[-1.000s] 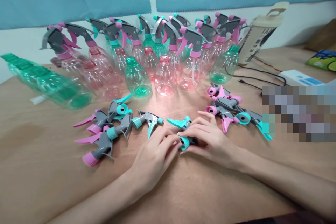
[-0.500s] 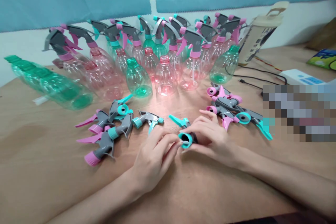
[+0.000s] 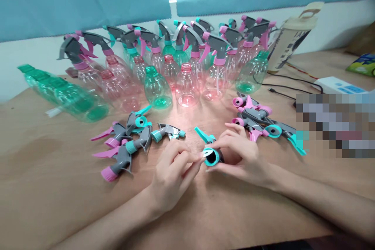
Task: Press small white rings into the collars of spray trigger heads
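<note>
One grey spray head [image 3: 217,159] with a teal collar and trigger was held low over the counter [image 3: 187,222], directly before the person, its open collar facing the viewer; whether it touched the surface could not be told. The right hand [image 3: 243,154] grasped it, thumb below and fingers above the collar. The left hand [image 3: 175,168] pinched a thin white ring [image 3: 207,152] between its fingers, the ring overlapping the dark opening of the collar. The head was probably light, stiff and smooth, best steadied at collar and neck, clear of the movable trigger; the ring seemed light, slightly flexible and easily dropped, suited to a fingertip pinch at its edge. Just beyond the left hand lay another teal-collared head [image 3: 169,131], with a left cluster of loose heads [image 3: 120,160] beside it; a right cluster of loose heads [image 3: 254,115] lay beyond the right hand. Farther back stood green bottles [image 3: 158,90] and pink bottles [image 3: 187,90], several open-necked, others topped with spray heads. At far right stood a pale tumbler [image 3: 291,41], near a black cable [image 3: 283,94] and a white box [image 3: 336,88].
</note>
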A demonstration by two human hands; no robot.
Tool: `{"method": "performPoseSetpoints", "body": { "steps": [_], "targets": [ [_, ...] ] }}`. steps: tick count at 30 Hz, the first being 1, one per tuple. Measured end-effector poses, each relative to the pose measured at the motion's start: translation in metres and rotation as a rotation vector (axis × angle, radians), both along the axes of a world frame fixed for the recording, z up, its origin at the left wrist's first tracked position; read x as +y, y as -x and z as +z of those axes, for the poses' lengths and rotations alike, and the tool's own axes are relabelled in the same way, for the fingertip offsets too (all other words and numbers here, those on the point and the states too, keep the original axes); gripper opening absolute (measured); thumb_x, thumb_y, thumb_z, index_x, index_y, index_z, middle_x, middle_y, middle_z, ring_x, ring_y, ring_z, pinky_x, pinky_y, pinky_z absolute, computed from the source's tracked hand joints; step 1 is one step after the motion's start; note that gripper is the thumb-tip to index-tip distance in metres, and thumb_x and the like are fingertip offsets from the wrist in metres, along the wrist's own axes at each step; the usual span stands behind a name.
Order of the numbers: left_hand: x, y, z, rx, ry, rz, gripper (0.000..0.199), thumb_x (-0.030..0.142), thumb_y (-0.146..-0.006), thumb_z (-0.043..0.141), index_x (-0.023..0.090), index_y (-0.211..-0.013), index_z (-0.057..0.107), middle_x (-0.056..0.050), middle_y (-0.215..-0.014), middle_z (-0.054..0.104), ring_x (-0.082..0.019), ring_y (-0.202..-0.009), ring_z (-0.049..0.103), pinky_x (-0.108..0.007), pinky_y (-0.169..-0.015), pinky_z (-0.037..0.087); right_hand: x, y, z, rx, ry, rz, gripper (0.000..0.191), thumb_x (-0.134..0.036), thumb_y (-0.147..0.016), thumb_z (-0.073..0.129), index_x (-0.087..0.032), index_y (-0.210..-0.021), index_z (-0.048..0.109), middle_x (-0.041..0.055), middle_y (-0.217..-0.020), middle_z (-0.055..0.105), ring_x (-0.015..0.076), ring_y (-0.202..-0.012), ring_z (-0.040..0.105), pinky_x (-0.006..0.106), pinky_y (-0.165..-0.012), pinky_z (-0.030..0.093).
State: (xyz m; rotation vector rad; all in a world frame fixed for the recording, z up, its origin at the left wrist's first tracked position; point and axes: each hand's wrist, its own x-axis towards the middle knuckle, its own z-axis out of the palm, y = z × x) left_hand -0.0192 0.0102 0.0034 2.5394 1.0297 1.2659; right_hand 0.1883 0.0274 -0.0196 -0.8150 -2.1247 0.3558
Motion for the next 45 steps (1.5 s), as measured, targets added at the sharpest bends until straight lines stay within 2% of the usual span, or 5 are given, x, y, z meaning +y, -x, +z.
{"method": "performPoseSetpoints", "body": {
  "steps": [15,27,33,41,45],
  "targets": [
    [-0.0005,0.003,0.0017,0.015,0.099,-0.144,0.013,0.019,-0.091,0.049,0.018,-0.096,0.061,-0.003,-0.081,0.055,-0.015,-0.074,0.052,-0.028,-0.066,0.048,-0.0001,-0.0001,0.0017,0.016,-0.016,0.016,0.025,-0.034,-0.076,0.07,-0.022,-0.096,0.06,-0.0037,-0.078,0.067,0.0134,-0.071,0.061,0.042,-0.099,0.029],
    [0.0014,0.0039,-0.0013,0.012,0.117,-0.245,0.014,0.019,-0.086,0.054,0.018,-0.099,0.06,-0.007,-0.096,0.065,-0.019,-0.089,0.055,-0.036,-0.081,0.047,0.0004,-0.0009,0.0018,0.047,-0.004,0.022,0.026,-0.031,-0.076,0.07,-0.022,-0.097,0.059,-0.0013,-0.08,0.069,0.0155,-0.072,0.061,0.047,-0.099,0.03],
    [-0.0002,0.0028,0.0013,0.052,0.07,-0.219,0.018,0.022,-0.085,0.058,0.016,-0.102,0.06,-0.006,-0.094,0.068,-0.02,-0.091,0.055,-0.035,-0.083,0.046,-0.0006,-0.0009,0.003,0.055,-0.005,0.01,0.027,-0.032,-0.075,0.072,-0.021,-0.096,0.059,0.0002,-0.083,0.07,0.0162,-0.074,0.062,0.048,-0.099,0.03],
    [0.0006,0.0049,0.0013,0.176,-0.09,-0.131,0.022,0.027,-0.091,0.05,0.02,-0.107,0.062,-0.005,-0.1,0.07,-0.021,-0.094,0.056,-0.037,-0.085,0.038,0.0005,-0.002,0.0017,0.064,-0.009,-0.015,0.026,-0.027,-0.077,0.069,-0.02,-0.1,0.06,-0.0004,-0.084,0.071,0.0157,-0.075,0.064,0.046,-0.099,0.031],
    [0.0026,0.0062,0.0012,0.171,-0.142,-0.061,0.022,0.028,-0.092,0.046,0.022,-0.1,0.065,-0.007,-0.106,0.065,-0.023,-0.098,0.053,-0.039,-0.085,0.036,0.0007,-0.0012,0.0014,0.075,-0.037,0.001,0.027,-0.028,-0.075,0.072,-0.019,-0.099,0.06,-0.0003,-0.08,0.07,0.0156,-0.074,0.063,0.046,-0.099,0.031]
  ]
}}
